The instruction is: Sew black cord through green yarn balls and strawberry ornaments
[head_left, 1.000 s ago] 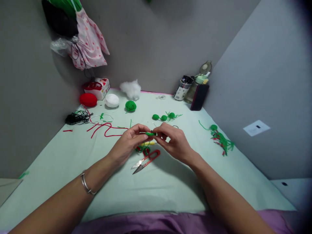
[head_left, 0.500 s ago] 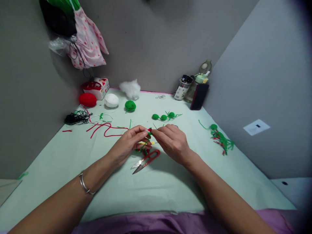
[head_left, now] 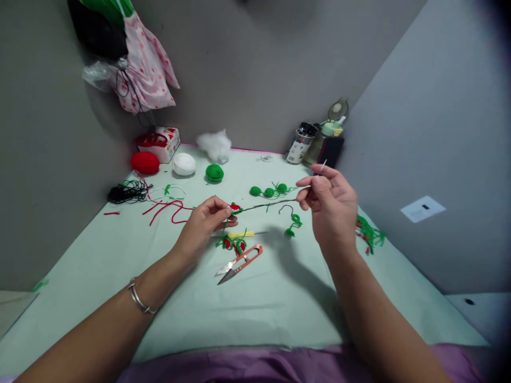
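Between the thumb and fingers of my left hand (head_left: 205, 223) is a small red and green crochet piece (head_left: 235, 208). A dark thread (head_left: 267, 204) runs taut from it to my right hand (head_left: 333, 205), which is raised and pinches a needle (head_left: 323, 166), its tip showing above the fingers. Below the left fingers lie similar red and green crochet pieces (head_left: 240, 247) and a yellow-handled crochet hook (head_left: 241, 234). Thread snips (head_left: 241, 263) with orange-red handles rest nearest me. A curled green crochet piece (head_left: 295, 221) with a dark strand lies between the hands.
Red yarn (head_left: 145, 163), white yarn (head_left: 184, 164), green yarn (head_left: 214, 173) and white stuffing (head_left: 215, 145) stand toward the back. Black thread (head_left: 126, 192) lies left. Several green balls (head_left: 269, 192) lie mid-table. A pen cup (head_left: 298, 146) and phone (head_left: 334, 151) stand back right; green pieces (head_left: 369, 234) lie right.
My right hand has moved away from the left, up and to the right, drawing the dark thread out straight. My left hand still holds the crochet piece, nearly in place.
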Demonstrator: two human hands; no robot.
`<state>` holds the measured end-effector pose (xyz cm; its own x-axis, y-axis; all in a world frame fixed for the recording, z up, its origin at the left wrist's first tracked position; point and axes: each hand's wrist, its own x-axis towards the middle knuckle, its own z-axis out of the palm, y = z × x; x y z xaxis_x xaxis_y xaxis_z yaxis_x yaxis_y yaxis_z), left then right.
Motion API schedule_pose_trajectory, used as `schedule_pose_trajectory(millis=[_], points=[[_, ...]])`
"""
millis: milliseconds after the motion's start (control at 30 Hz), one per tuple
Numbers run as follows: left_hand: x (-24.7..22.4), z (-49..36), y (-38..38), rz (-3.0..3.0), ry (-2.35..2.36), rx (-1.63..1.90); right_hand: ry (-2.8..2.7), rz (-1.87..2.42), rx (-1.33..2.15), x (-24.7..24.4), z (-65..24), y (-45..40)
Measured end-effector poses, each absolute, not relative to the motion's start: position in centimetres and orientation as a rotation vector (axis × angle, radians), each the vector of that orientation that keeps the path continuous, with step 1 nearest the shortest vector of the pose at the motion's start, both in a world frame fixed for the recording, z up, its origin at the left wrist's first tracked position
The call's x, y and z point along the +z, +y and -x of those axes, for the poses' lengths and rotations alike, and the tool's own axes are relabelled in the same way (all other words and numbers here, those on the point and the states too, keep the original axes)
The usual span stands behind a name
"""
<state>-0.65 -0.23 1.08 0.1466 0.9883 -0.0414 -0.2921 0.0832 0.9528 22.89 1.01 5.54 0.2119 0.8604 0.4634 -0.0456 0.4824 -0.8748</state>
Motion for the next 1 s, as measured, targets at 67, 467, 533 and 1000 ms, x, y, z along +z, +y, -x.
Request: schedule_pose_trajectory(millis=[67, 467, 533, 1000], points=[[1.0, 0.7, -0.2, -1.000, 0.932, 1.202, -1.095, 0.829, 0.839, 5.6, -23.5, 1.6], [1.2, 0.4, -0.3, -0.911, 0.857, 1.223, -1.262, 0.897, 0.916, 5.5, -22.5, 0.7], [1.4, 0.2, -0.4, -0.896, 0.845, 1.209, -1.527, 0.960, 0.781, 5.3, -21.7, 0.0], [1.0, 0.0, -0.8, -1.007, 0.851, 1.153, -2.260, 1.047, -0.281, 3.2, -20.0, -1.1]])
